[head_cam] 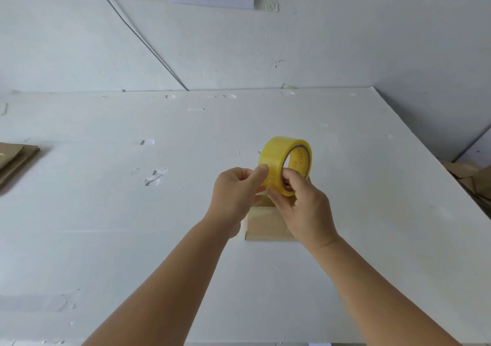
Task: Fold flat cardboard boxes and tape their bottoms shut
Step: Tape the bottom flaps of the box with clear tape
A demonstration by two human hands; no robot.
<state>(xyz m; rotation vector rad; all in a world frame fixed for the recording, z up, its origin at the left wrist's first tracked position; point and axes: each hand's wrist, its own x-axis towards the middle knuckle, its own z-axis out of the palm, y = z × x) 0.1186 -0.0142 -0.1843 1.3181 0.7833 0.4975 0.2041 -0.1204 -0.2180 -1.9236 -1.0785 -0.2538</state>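
Right hand (301, 207) grips the yellow tape roll (284, 165) through its core, left hand (236, 194) pinches at the roll's near edge — both held just above the small cardboard box (265, 226) on the white table (106, 212); core print unreadable.

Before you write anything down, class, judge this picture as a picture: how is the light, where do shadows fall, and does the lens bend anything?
Head view: soft, even light on the white table, only faint shadows; the yellow tape roll and both hands, left and right, look reasonably sharp; the wide lens stretches the forearms and slants the table edges; the brown box is mostly hidden.
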